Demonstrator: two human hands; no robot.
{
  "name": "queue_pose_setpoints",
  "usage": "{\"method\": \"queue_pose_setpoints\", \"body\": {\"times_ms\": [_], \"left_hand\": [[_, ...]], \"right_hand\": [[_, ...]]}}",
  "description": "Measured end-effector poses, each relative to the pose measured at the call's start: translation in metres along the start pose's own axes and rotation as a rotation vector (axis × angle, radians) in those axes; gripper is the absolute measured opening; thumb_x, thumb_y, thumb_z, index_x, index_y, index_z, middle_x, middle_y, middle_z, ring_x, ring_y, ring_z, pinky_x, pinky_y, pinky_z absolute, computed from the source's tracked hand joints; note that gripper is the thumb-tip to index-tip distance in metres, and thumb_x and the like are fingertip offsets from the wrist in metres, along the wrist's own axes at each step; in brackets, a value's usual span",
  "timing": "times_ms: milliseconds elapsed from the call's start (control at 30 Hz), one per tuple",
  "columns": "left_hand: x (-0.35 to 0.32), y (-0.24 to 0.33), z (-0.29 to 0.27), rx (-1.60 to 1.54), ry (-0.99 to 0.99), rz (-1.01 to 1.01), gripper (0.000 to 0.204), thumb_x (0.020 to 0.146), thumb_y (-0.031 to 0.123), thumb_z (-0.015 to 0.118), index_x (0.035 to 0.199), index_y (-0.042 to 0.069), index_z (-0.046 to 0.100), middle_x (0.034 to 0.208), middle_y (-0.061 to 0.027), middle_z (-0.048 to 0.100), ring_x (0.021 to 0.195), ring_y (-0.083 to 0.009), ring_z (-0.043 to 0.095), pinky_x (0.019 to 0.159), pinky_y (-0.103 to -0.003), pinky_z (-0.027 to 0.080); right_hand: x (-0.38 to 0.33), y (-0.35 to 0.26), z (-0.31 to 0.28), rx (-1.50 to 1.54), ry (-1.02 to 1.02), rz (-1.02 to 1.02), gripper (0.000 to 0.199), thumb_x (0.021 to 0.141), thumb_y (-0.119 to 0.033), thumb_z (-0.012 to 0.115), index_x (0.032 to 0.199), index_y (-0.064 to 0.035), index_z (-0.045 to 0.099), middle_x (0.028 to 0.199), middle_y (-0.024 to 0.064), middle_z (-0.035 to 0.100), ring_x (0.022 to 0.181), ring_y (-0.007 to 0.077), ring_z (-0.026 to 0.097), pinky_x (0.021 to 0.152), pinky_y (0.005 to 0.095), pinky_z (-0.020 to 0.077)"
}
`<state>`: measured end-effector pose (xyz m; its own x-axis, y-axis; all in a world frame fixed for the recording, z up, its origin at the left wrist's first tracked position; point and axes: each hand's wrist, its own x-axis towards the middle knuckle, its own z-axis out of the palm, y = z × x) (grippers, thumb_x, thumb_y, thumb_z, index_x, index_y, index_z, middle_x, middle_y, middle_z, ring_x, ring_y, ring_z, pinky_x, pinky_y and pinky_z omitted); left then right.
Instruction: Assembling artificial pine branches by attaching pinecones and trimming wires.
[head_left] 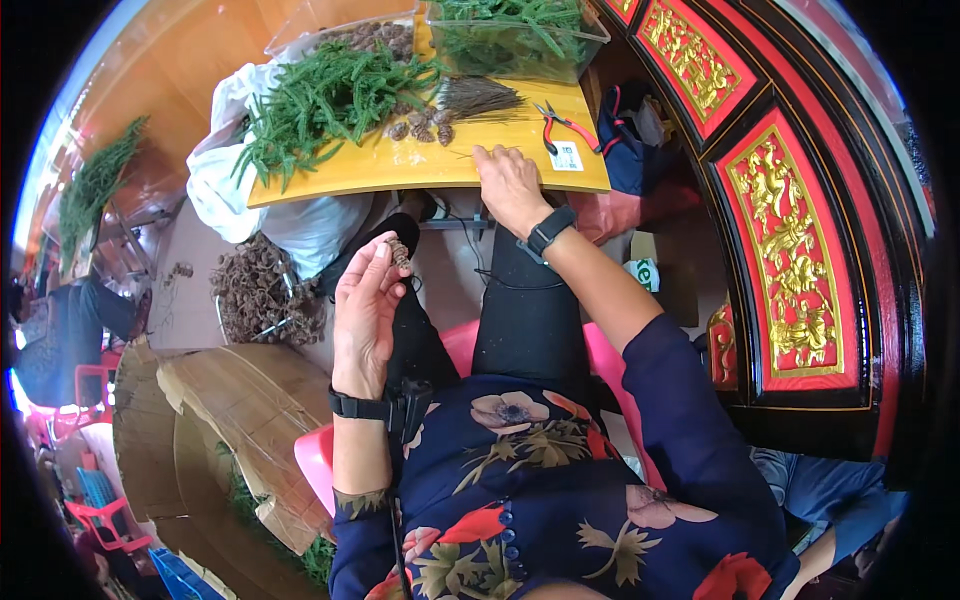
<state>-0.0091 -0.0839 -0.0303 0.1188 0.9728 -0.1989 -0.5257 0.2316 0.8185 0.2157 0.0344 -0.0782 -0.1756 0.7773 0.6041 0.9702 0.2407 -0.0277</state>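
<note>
1. Left hand [365,300] raised over the lap, fingers nearly closed, pinching a small brown cone [399,252] between thumb and fingertips; cone upright, clear of the table.
2. Right hand [510,185] stretched forward onto the near edge of the yellow tabletop [400,165], palm down, fingers loosely spread and flat on the surface; nothing seen gripped, though a thin wire or stem may lie under the fingertips: too fine to tell.
3. Just beyond the right hand: a bundle of thin dark stems [478,97] and red-handled pliers [560,125], both apart from the fingers.
4. Loose cones [425,124] heaped mid-table beside a spread of green sprigs [320,100].
5. Clear plastic bins [520,35] at the far edge, holding more greenery and cones.
6. Judged best handling: keep the pinch low on the cone's base so the scales stay uncrushed, hold it steady near the body, and pick up only one fine piece with the right fingertips rather than sweeping the pile.
</note>
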Motion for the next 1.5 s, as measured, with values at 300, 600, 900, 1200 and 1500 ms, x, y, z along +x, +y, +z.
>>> {"method": "queue_pose_setpoints", "body": {"times_ms": [300, 600, 900, 1200, 1500], "left_hand": [[-0.001, 0.001, 0.002, -0.015, 0.002, -0.002, 0.025, 0.093, 0.02, 0.059, 0.114, 0.005, 0.061, 0.089, 0.0008, 0.065, 0.074, -0.0072, 0.059, 0.063, -0.019, 0.044], [-0.003, 0.005, 0.006, -0.035, 0.015, 0.004, 0.025, 0.092, 0.02, 0.06, 0.113, 0.005, 0.062, 0.089, 0.0005, 0.064, 0.072, -0.0075, 0.058, 0.062, -0.019, 0.044], [-0.007, 0.007, 0.013, -0.009, -0.049, 0.006, 0.028, 0.091, 0.014, 0.061, 0.117, 0.002, 0.058, 0.095, -0.0028, 0.064, 0.086, -0.0121, 0.064, 0.07, -0.021, 0.049], [-0.024, 0.016, 0.032, 0.155, -0.143, 0.085, 0.033, 0.09, 0.004, 0.058, 0.123, -0.001, 0.053, 0.105, -0.0097, 0.064, 0.099, -0.0182, 0.063, 0.078, -0.021, 0.052], [-0.044, 0.029, 0.038, 0.009, -0.1, 0.121, 0.039, 0.091, 0.002, 0.056, 0.128, -0.001, 0.045, 0.107, -0.0099, 0.063, 0.096, -0.0182, 0.063, 0.077, -0.023, 0.052]], "right_hand": [[0.033, 0.016, -0.01, 0.314, -0.256, 0.267, 0.012, 0.077, -0.006, 0.056, 0.078, 0.0011, 0.065, 0.086, 0.0173, 0.063, 0.091, 0.0362, 0.06, 0.073, 0.045, 0.0491], [0.037, 0.031, 0.004, 0.19, -0.209, 0.105, 0.015, 0.082, -0.01, 0.051, 0.089, 0.0017, 0.058, 0.088, 0.0223, 0.062, 0.091, 0.0389, 0.059, 0.077, 0.0467, 0.0476], [0.039, 0.034, 0.004, 0.627, -0.074, 0.318, 0.016, 0.087, -0.006, 0.051, 0.1, -0.0012, 0.059, 0.079, 0.0142, 0.067, 0.076, 0.0287, 0.065, 0.066, 0.0389, 0.0505], [0.028, 0.024, -0.032, 1.001, -0.161, 0.444, 0.029, 0.089, -0.008, 0.057, 0.117, -0.0035, 0.061, 0.085, 0.0054, 0.07, 0.066, 0.0069, 0.062, 0.056, 0.0209, 0.0478], [-0.02, -0.068, -0.148, 1.192, -0.181, 0.107, 0.009, 0.088, -0.003, 0.059, 0.094, 0.0, 0.065, 0.082, 0.0062, 0.069, 0.066, 0.0078, 0.061, 0.057, 0.0215, 0.048]]}}
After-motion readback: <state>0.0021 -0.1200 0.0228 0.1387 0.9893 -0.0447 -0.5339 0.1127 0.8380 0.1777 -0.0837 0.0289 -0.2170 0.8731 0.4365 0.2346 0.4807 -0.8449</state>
